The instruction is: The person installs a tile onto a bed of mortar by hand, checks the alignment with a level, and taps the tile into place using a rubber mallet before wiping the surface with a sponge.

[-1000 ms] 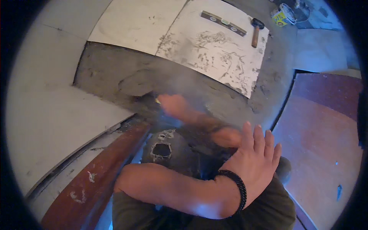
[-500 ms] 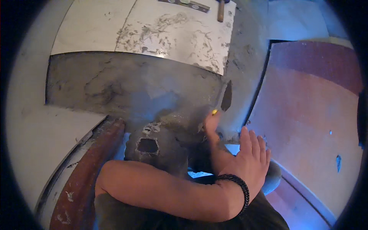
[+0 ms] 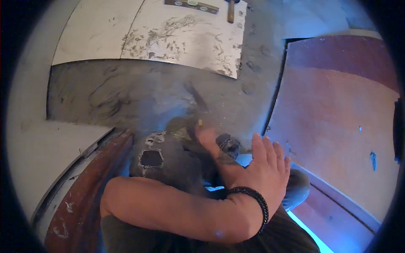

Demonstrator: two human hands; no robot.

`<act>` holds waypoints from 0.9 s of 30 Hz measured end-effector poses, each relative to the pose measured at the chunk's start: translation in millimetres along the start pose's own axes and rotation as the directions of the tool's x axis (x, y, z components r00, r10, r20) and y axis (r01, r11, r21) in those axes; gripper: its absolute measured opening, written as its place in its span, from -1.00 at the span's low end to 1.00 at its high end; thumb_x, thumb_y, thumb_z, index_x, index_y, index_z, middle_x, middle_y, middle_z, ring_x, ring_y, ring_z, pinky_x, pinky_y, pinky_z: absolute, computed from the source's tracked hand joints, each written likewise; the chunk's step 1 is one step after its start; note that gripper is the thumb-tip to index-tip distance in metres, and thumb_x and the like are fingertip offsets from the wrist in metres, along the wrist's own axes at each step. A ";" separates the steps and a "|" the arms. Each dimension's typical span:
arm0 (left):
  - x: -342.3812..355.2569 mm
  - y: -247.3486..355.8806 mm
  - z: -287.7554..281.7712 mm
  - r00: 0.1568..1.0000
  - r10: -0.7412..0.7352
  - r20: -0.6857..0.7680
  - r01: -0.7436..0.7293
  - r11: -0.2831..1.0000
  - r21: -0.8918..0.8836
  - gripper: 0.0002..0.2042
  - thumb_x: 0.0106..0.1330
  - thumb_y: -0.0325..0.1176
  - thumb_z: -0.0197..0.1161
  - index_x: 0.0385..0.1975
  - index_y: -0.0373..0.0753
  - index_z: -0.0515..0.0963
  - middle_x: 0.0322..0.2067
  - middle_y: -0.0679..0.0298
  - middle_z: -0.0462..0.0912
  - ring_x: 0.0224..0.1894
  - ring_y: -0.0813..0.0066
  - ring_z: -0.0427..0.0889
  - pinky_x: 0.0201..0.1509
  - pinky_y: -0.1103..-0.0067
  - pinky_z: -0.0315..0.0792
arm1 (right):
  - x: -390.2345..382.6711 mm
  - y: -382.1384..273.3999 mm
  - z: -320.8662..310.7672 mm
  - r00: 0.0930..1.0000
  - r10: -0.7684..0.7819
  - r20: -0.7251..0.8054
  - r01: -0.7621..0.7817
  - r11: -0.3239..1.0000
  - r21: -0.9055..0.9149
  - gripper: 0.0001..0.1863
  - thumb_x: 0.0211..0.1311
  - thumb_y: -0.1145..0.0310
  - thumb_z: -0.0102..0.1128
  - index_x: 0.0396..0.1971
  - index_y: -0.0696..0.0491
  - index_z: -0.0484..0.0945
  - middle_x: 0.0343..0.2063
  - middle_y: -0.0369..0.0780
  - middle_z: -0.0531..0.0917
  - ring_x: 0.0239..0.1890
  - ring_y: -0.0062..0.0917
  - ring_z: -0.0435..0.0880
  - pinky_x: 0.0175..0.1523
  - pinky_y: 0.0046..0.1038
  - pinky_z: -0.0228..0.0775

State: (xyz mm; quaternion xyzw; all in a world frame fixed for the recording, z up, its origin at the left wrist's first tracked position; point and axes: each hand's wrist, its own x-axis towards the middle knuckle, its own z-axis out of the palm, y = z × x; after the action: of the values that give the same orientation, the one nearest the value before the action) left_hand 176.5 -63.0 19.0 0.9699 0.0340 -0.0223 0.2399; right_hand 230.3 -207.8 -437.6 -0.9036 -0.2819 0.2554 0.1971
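Observation:
My left hand point(image 3: 263, 173), with a dark bracelet, lies across my right forearm with fingers extended. My right hand point(image 3: 206, 137), blurred, grips the yellow handle of a trowel point(image 3: 195, 95), whose blade is a dark smear over the grey mortar bed point(image 3: 101, 90). The bed lies in front of my torn trouser knee point(image 3: 181, 166) and borders pale tiles point(image 3: 90, 31), one of them smeared with mortar.
A spirit level point(image 3: 191, 6) and a wooden-handled mallet point(image 3: 230, 12) lie on the smeared tile. A reddish board point(image 3: 337, 109) spans the right. At left are pale flooring point(image 3: 27, 139) and a reddish-brown strip point(image 3: 71, 202) beside my leg.
My right hand with the trowel swept right, then moved back left, its blade now blurred over the mortar. My left hand stays across that forearm. The view has shifted as the head moved.

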 end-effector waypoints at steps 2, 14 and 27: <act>-0.7 1.2 0.1 0.999 -0.011 0.033 0.013 0.999 -0.036 -0.53 0.44 -0.26 0.01 0.32 -0.24 0.44 0.20 -0.07 0.53 0.26 -0.11 0.45 0.38 -0.07 0.20 | -4.5 5.2 -8.8 0.999 0.023 -0.038 -0.022 1.000 0.021 -0.77 0.33 0.23 0.18 -0.25 0.10 0.48 -0.50 -0.09 0.62 -0.44 -0.18 0.64 -0.33 -0.12 0.47; -17.1 9.2 -1.4 0.999 -0.025 0.021 0.024 1.000 0.015 -0.54 0.45 -0.28 0.00 0.31 -0.26 0.45 0.22 -0.08 0.53 0.28 -0.11 0.46 0.38 -0.08 0.22 | 138.2 117.1 -183.8 0.964 0.147 -0.224 -0.174 0.979 -0.106 -0.70 0.20 0.26 0.20 -0.17 0.16 0.57 -0.36 0.06 0.69 -0.28 0.02 0.68 -0.16 -0.05 0.49; 9.3 19.2 20.2 0.993 -0.021 0.116 -0.019 0.943 0.332 -0.51 0.48 -0.25 -0.06 0.36 -0.25 0.41 0.28 -0.10 0.48 0.32 -0.15 0.44 0.43 -0.13 0.14 | 19.3 37.7 -8.7 0.985 -0.080 0.153 0.114 0.967 -0.226 -0.60 0.19 0.25 0.24 -0.01 0.13 0.57 -0.18 0.07 0.70 -0.10 0.02 0.67 0.00 -0.05 0.54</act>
State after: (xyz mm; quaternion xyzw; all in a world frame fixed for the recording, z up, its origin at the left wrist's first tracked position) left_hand 186.6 -88.9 9.5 0.9934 0.0161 -0.0852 0.0746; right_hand 264.4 -226.7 -456.4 -0.8850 -0.3675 0.2742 0.0807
